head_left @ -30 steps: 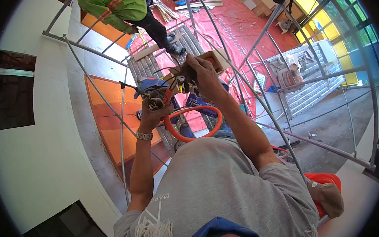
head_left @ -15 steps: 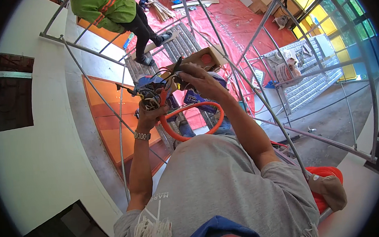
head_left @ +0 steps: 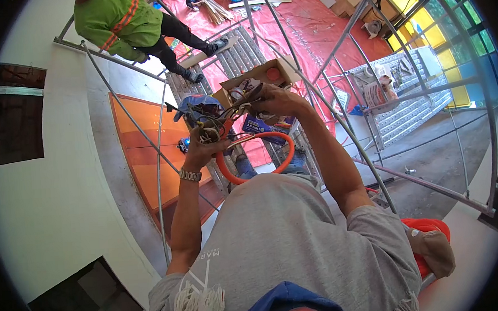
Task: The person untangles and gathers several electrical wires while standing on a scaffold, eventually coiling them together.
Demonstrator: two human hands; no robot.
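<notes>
1. My left hand (head_left: pixel 205 149) is wrapped around a wire bundle (head_left: pixel 208 135), which fans forward and rightward from its palm. A loosened grip could let strands slip out and tangle.
2. My right hand (head_left: pixel 280 101), ahead and to the right of the left, has its fingers drawn together on the bundle's dark far ends; the fingertips are partly hidden. A hard tug could bend or part a strand.
3. The orange tube (head_left: pixel 291 151) loops rightward from beside my left hand, beneath the right. Its stiffness could twist the bundle.
4. The open cardboard box (head_left: pixel 258 75) sits just beyond my right hand, the blue bag (head_left: pixel 199 104) just beyond my left; either could snag strands.
5. The perforated platform (head_left: pixel 237 56) lies below both hands, its planks gapped; a dropped piece could fall through. A co-worker (head_left: pixel 118 24) stands on it, beyond my left hand; footsteps could jolt my grip.
</notes>
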